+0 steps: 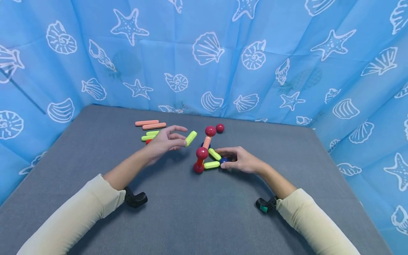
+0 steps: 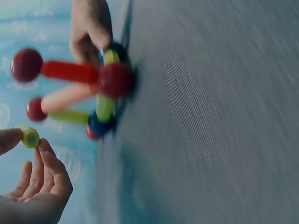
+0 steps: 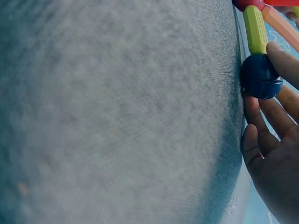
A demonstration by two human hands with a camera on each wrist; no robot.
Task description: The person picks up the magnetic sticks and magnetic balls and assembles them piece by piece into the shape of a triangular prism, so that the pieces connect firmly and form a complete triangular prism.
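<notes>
My left hand (image 1: 165, 141) pinches a yellow-green rod (image 1: 191, 138) between thumb and fingers, raised to the left of a ball-and-rod frame. That frame has red balls (image 1: 202, 153), a red upright rod (image 2: 70, 71), a salmon rod (image 1: 207, 142) and yellow-green rods (image 1: 211, 165) low at the table. At its right corner, my right hand (image 1: 243, 161) holds a dark blue ball (image 3: 261, 77) between thumb and fingers. Two yellow-green rods (image 1: 215, 154) meet at this ball. Another blue ball (image 2: 100, 123) at the rear is mostly hidden in the head view.
Two salmon rods (image 1: 154, 126) lie at the back left of the grey table (image 1: 204, 216). Yellow-green rods (image 1: 148, 138) and a partly hidden red piece (image 1: 148, 141) are beside the left hand. Behind the frame sits a red ball (image 1: 220, 128). A blue shell-print curtain (image 1: 178, 53) surrounds the table.
</notes>
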